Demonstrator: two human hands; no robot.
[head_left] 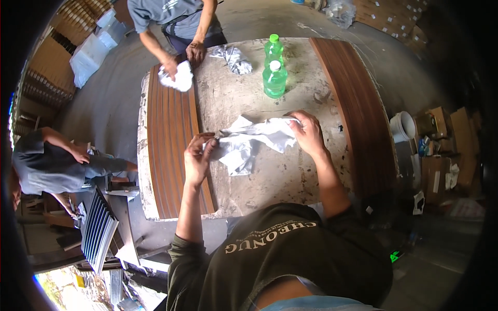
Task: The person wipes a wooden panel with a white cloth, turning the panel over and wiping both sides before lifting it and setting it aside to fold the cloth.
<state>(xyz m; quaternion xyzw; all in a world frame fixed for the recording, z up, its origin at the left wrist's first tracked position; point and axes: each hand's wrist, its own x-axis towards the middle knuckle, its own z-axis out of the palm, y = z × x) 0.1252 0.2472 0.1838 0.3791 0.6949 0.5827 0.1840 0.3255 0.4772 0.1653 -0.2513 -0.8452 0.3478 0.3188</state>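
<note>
A white cloth [270, 133] is stretched between my two hands above the middle of the worktable [270, 194]. My left hand [198, 153] pinches its left end, close to the grooved brown wood panel [168, 135]. At the cloth's right end, my right hand [308, 136] is closed on a corner. A crumpled part of the cloth hangs down beside my left hand. Beyond the cloth stand two bottles of green liquid, one with a white cap [275, 80] and one with a green cap [273, 47].
A smooth brown panel [353, 103] lies along the table's right side. Across the table, a person's hand [170, 67] presses a white rag [179, 78] on the grooved panel. Another crumpled rag [236, 59] lies nearby. A second person [52, 160] works at the left. A white bucket [403, 127] stands right.
</note>
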